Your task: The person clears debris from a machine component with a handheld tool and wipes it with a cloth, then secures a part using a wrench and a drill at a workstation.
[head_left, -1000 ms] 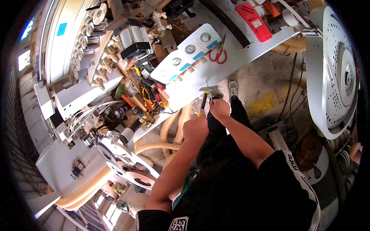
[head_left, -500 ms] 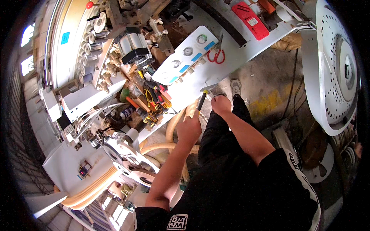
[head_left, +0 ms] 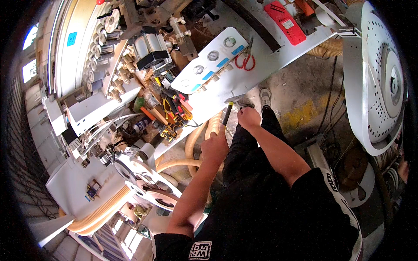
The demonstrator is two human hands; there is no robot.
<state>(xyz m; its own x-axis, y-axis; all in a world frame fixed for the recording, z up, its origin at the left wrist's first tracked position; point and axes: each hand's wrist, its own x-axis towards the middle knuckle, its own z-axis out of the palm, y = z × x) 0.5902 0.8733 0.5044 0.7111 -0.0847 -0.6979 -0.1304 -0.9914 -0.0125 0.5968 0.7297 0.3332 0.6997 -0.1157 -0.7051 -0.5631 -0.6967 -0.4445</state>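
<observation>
My left hand (head_left: 214,145) is wrapped round the black handle of what looks like a hammer (head_left: 227,114). A yellow collar tops the handle, and a thin grey metal head lies crosswise at its far end, close to the bench edge. To its right, my right hand (head_left: 249,118) is closed, knuckles up, in front of my dark trousers. Whatever its fingers hold, if anything, is hidden. Beyond both hands, a white panel with round gauges (head_left: 210,61) and red-handled scissors (head_left: 244,62) lie on the white bench (head_left: 261,69).
Pliers and other hand tools (head_left: 173,108) crowd the bench at left. A red flat box (head_left: 285,22) lies at its far right. Beige ribbed hoses (head_left: 191,148) run below the bench. A large perforated white wheel (head_left: 374,78) stands at right. My shoe (head_left: 265,96) is on the floor.
The bench and its objects sit slightly shifted in the picture. Both hands keep nearly the same pose, the left still gripping the hammer-like tool.
</observation>
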